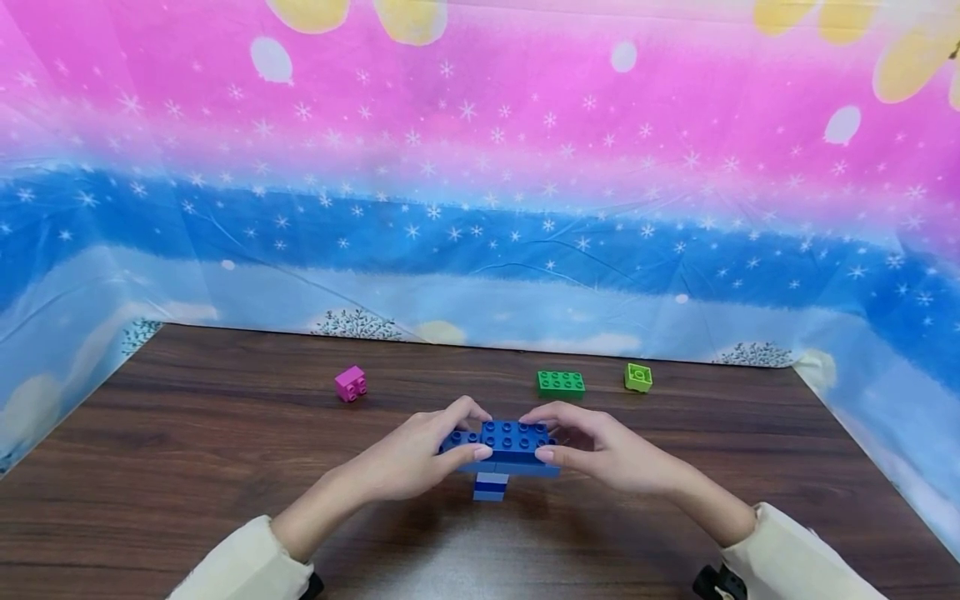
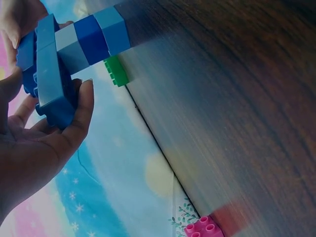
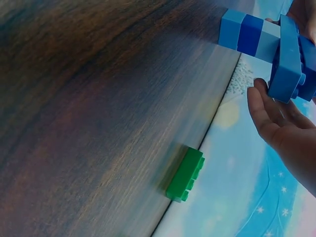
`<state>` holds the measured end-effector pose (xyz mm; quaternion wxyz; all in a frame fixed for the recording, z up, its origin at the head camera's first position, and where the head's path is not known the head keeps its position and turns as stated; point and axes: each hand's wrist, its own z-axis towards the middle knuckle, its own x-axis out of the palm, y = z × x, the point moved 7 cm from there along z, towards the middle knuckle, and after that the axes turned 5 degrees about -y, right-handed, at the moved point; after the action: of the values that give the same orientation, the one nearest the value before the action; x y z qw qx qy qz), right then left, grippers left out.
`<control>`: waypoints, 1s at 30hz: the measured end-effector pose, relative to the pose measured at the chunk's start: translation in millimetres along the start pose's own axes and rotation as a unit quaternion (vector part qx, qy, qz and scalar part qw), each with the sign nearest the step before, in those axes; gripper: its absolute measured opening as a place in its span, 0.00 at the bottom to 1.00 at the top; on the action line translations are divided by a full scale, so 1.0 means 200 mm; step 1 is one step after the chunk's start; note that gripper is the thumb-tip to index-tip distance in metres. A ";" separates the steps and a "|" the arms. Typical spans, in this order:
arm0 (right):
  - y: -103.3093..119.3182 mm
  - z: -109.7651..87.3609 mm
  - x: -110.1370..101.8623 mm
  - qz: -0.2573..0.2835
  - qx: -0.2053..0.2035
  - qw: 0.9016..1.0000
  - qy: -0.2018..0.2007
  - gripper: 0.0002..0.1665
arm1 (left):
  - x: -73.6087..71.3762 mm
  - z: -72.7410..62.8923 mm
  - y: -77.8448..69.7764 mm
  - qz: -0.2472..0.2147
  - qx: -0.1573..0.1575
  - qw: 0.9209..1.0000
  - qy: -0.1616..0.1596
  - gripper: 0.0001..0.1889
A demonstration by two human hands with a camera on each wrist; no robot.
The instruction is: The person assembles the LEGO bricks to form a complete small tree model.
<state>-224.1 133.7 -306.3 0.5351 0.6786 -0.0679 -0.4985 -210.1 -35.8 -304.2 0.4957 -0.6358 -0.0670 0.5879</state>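
A built piece of blue toy bricks is between my hands at the middle of the table. Its top is a dark blue studded brick, which sits over a row of lighter blue bricks. Beneath that row runs a narrow column of pale, dark and mid-blue bricks. My left hand grips the left part, thumb in front and fingers behind. From the right, my right hand pinches the dark blue brick with thumb and index finger. Whether the column's foot touches the table cannot be told.
Toward the back of the dark wooden table lie a pink brick at left, a green brick and a lime brick at right. A patterned cloth hangs along the back and sides.
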 end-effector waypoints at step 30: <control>0.00 0.02 0.00 0.011 -0.048 0.999 0.015 0.20 | 0.00 0.01 -0.01 0.003 0.021 1.000 -0.014 0.16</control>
<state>-227.5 130.4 -305.6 0.5735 0.6588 -0.0432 -0.4851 -210.7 -34.2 -302.4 0.5065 -0.6169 -0.0595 0.5995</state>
